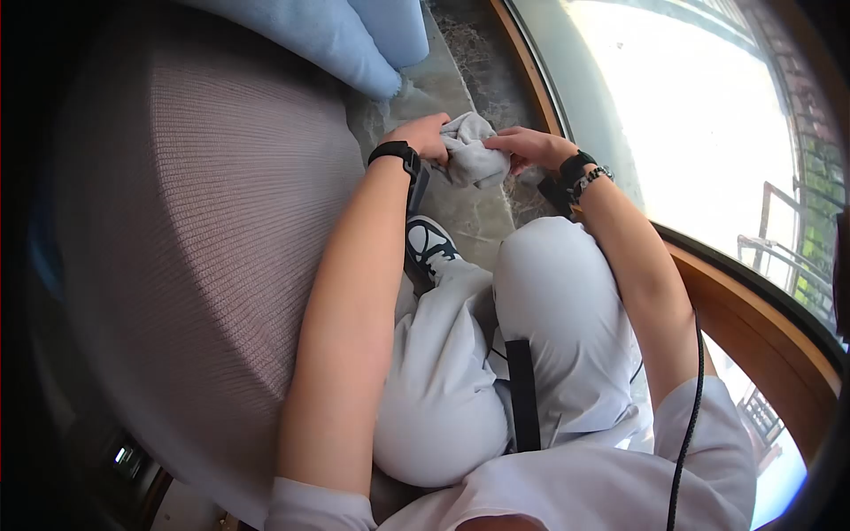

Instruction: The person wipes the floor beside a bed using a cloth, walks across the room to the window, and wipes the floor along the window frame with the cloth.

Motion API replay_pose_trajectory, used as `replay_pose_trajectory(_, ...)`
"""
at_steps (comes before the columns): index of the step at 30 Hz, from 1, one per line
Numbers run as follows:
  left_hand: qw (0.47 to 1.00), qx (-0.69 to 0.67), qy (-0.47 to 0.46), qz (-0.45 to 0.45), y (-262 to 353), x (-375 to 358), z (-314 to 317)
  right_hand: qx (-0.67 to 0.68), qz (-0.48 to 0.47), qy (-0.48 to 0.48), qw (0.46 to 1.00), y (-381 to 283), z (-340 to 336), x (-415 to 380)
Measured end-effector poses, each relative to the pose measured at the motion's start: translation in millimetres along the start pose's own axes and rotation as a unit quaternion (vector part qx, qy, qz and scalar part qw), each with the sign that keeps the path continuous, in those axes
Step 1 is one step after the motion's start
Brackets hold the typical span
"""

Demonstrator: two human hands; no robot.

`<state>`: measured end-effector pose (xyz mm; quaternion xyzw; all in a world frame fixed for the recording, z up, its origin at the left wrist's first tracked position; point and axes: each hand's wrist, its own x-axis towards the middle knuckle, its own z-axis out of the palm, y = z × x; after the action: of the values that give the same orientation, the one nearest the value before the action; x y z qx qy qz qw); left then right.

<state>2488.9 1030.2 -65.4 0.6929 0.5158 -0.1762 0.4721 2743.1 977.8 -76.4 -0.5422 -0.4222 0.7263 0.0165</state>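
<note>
A crumpled light grey cloth is bunched between my two hands over the marble floor. From its left side my left hand grips it, with some fingers tucked behind the folds. My right hand pinches the cloth's right edge between thumb and fingers. Black bands circle both wrists, and a beaded bracelet sits beside the right one. Below the cloth, a black and white sneaker rests on the floor near my bent knees.
A sofa-like piece with ribbed mauve-brown fabric runs along my left. Light blue fabric hangs at the top. To the right, a wooden-framed window borders the grey marble floor. A black cord trails over my right shoulder.
</note>
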Motion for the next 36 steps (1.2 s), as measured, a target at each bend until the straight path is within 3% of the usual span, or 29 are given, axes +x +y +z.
replay_pose_trajectory(6, 0.998, 0.029, -0.025, 0.052, 10, -24, 4, -0.086, 0.010, 0.016, 0.996, 9, 4, -18)
replay_pose_trajectory(9, 0.997, 0.046, 0.025, 0.048, 31, -40, -21, -0.028, -0.030, 0.057, 0.998, 3, 0, -23)
replay_pose_trajectory(13, 0.994, 0.019, 0.062, 0.086, 33, -40, -38, -0.058, -0.047, 0.078, 0.994, -14, -14, -13)
replay_pose_trajectory(18, 0.993, 0.035, 0.107, 0.033, 23, -13, 3, -0.188, -0.016, 0.101, 0.977, -18, -28, -3)
replay_pose_trajectory(24, 0.994, 0.066, 0.082, 0.008, 30, 5, 3, -0.232, 0.027, 0.026, 0.972, -23, -51, 20)
replay_pose_trajectory(31, 0.995, 0.063, 0.068, -0.022, -8, 40, -1, -0.362, -0.013, 0.026, 0.932, -36, -55, 80)
replay_pose_trajectory(34, 0.988, 0.084, 0.115, -0.053, -11, 43, 4, -0.454, -0.041, 0.111, 0.883, -43, -43, 95)
replay_pose_trajectory(36, 0.969, 0.081, 0.230, -0.037, -41, 73, 28, -0.492, -0.054, 0.164, 0.853, -44, -33, 94)
